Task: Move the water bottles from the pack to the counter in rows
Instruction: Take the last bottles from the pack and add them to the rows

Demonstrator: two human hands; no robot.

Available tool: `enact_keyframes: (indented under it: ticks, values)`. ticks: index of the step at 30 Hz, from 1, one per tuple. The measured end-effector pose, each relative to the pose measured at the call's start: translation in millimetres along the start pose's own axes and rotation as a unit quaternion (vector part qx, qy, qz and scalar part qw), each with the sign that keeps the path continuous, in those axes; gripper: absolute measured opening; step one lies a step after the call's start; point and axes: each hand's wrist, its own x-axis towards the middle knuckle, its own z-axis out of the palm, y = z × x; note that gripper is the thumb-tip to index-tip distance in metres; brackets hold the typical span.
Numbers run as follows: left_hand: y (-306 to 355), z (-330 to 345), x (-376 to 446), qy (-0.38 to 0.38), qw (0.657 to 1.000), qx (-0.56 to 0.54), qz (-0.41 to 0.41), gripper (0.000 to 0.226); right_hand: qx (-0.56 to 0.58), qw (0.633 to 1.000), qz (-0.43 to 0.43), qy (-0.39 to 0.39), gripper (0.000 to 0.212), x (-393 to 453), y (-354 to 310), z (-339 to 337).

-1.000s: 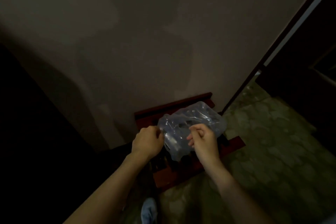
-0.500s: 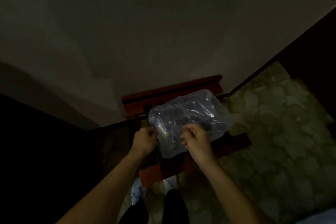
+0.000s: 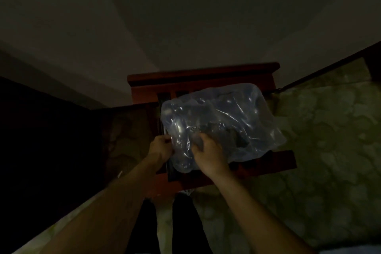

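While plastic-wrapped water bottle pack point(image 3: 218, 123) sits on red wooden stand point(image 3: 202, 80) at frame centre, left hand point(image 3: 161, 148) pinches wrap at pack's 8 o'clock edge; right hand point(image 3: 208, 151) curls into wrap at 6 o'clock. Mottled green floor point(image 3: 319, 140) at 3 o'clock; wall point(image 3: 185, 16) at 12.

Dim light. Clear, crinkled plastic-wrapped pack point(image 3: 218, 121) lies on a dark red wooden slatted stand point(image 3: 202, 80) against a plain wall point(image 3: 185, 16). Left hand point(image 3: 160, 148) pinches the wrap at the pack's near-left edge; right hand point(image 3: 208, 152) grips the wrap just beside it. Mottled green floor point(image 3: 319, 140) to the right. Bottles inside indistinct.
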Motion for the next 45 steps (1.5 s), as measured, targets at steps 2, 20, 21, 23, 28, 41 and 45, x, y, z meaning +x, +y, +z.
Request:
enact_keyframes:
  ticks: [2, 20, 21, 23, 28, 41, 45]
  values:
    - [2.4, 8.6, 10.1, -0.013, 0.999, 0.032, -0.021, 0.015, 0.000, 1.000, -0.006, -0.011, 0.042, 5.1, 1.3, 3.3]
    - [9.4, 29.6, 32.9, 0.015, 0.953, 0.296, -0.068, 0.022, -0.057, 0.998, -0.037, -0.018, 0.035, 14.7, 3.2, 11.6]
    - [8.1, 31.6, 32.8, 0.022, 0.954, 0.289, -0.072, 0.022, -0.060, 0.997, -0.039, -0.015, 0.033, 14.0, 3.1, 11.8]
    - [8.2, 33.5, 32.2, 0.032, 0.959, 0.267, -0.086, 0.026, -0.069, 0.997, -0.041, -0.011, 0.033, 13.1, 3.4, 12.3]
    - [6.4, 28.0, 27.7, 0.016, 0.972, 0.212, -0.099, 0.038, -0.087, 0.995, -0.051, 0.003, 0.036, 11.0, 1.5, 11.3]
    - [-9.6, 5.8, 4.1, 0.019, 0.983, -0.137, -0.123, 0.032, -0.166, 0.985, -0.032, 0.023, 0.034, 2.6, 3.3, 14.3]
    - [-13.5, -12.3, -3.5, -0.012, 0.978, -0.176, -0.114, 0.028, -0.164, 0.985, -0.030, 0.031, 0.033, -0.3, 2.9, 16.2]
